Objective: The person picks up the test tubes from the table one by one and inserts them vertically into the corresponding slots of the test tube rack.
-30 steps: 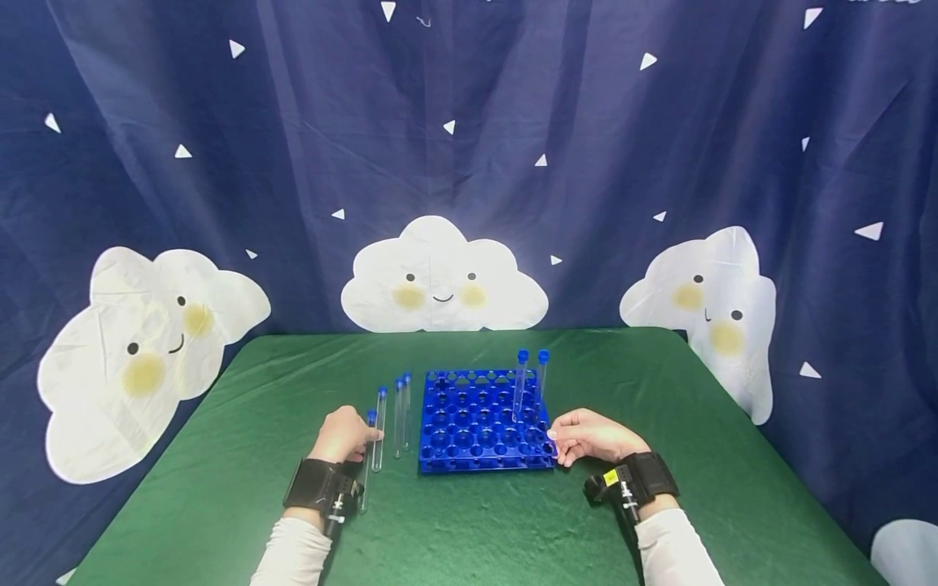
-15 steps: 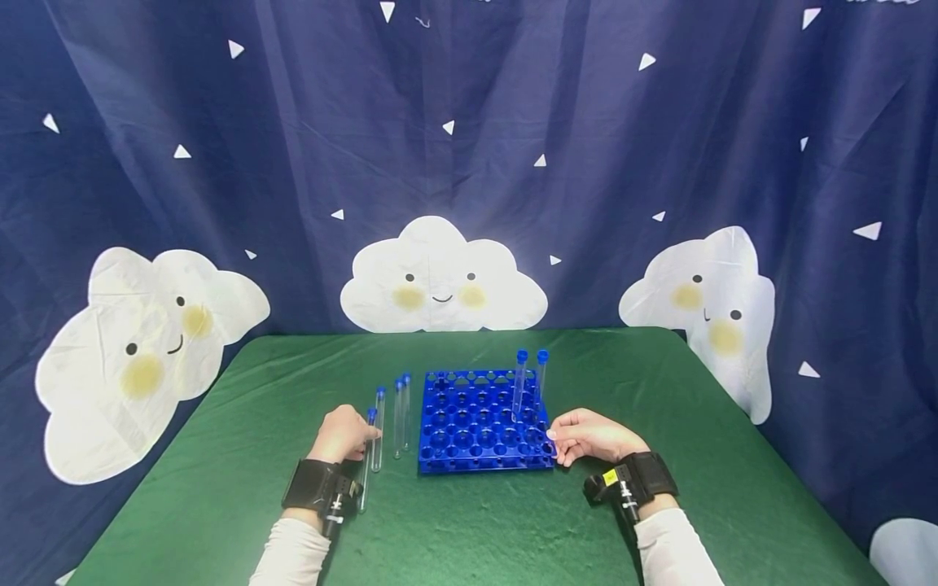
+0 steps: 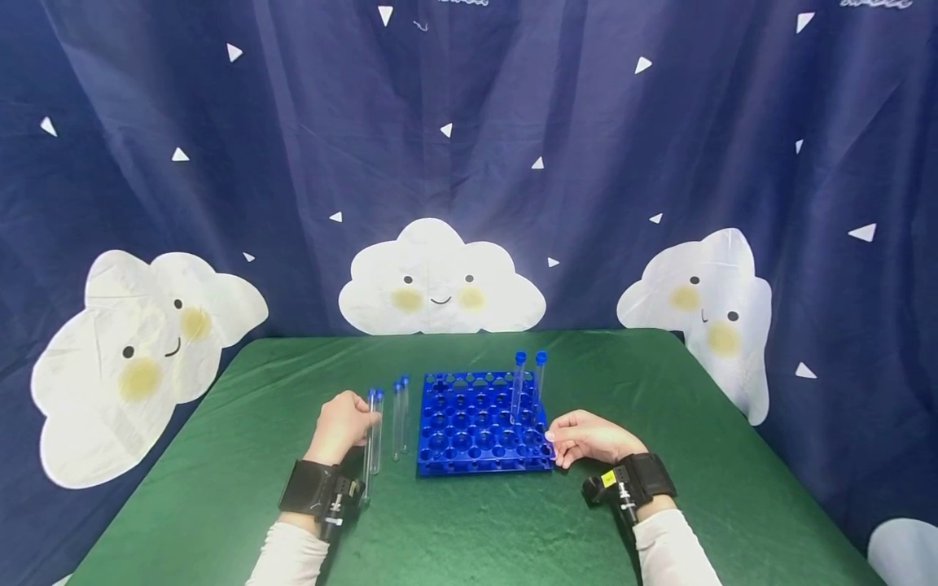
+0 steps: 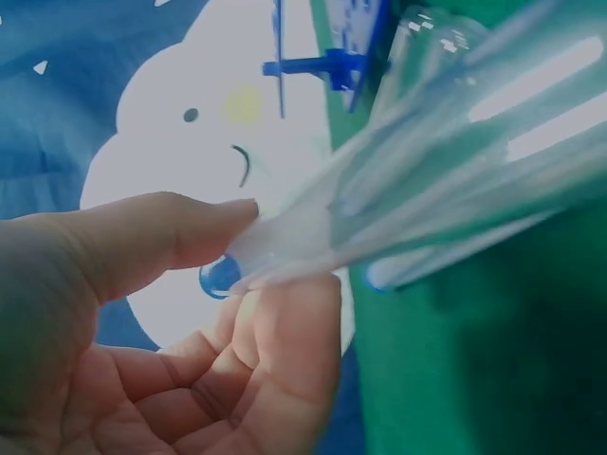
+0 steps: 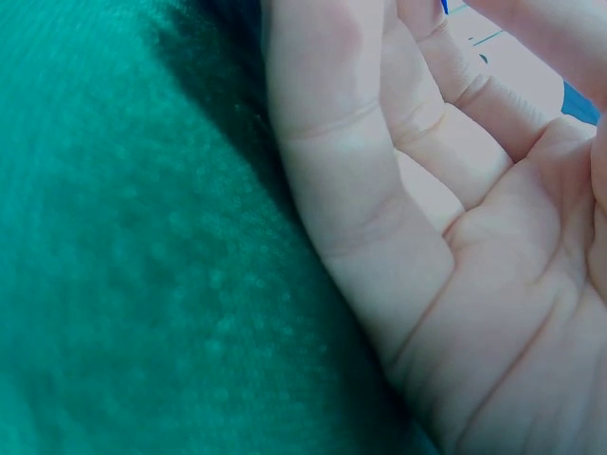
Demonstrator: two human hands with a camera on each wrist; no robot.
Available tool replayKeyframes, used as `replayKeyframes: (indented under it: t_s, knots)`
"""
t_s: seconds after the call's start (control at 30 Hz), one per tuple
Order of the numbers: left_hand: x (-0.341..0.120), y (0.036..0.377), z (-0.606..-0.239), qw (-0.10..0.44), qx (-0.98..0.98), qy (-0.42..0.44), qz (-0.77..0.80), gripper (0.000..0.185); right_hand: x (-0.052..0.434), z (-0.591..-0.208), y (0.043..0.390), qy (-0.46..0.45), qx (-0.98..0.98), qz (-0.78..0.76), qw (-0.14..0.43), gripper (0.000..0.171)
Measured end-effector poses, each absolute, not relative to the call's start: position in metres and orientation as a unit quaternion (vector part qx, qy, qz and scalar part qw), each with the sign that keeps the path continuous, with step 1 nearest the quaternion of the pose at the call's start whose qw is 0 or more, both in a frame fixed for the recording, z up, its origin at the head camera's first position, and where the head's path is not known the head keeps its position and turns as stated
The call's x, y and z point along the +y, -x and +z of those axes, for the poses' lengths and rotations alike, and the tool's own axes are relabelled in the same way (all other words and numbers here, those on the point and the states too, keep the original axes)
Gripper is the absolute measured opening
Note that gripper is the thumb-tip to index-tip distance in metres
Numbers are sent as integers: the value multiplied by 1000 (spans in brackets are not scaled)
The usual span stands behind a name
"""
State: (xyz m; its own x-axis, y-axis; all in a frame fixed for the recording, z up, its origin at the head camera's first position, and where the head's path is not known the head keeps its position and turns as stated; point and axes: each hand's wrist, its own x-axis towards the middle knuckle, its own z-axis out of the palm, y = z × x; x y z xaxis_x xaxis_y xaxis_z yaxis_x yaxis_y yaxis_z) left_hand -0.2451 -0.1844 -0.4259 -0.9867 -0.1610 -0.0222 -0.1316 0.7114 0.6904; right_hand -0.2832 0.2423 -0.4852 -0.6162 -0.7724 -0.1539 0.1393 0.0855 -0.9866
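My left hand pinches a clear test tube just below its blue cap, left of the blue rack. In the left wrist view, thumb and fingers close on the blurred tube by its cap. Three more capped tubes lie on the green cloth between that hand and the rack. Two capped tubes stand upright at the rack's far right. My right hand rests on the cloth, loosely curled fingertips touching the rack's near right corner. The right wrist view shows only its palm and cloth.
The green table ends at a dark blue curtain with white cloud faces behind. Most of the rack's holes hold nothing. Bare cloth lies in front of the rack and to the right of my right hand.
My left hand has moved slightly away from me and raised the tube it pinches, so its capped end sits higher. The right hand and rack have stayed put.
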Motion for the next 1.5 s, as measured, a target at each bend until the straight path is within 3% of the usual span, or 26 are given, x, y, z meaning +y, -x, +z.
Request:
replayKeyframes:
  t_s: [0.3,0.8,1.5]
  knots:
    - [-162,242,-400,80,-924,-38,-371,23,241,-484,281,241,645,-628,362,24]
    - [-102,249,-370,225,-873,40,-431,23,242,-483,282,242,647,-627,361,23]
    - [-34,270,-390,244,-826,117,-494,24,241,-482,281,236,647,-628,362,20]
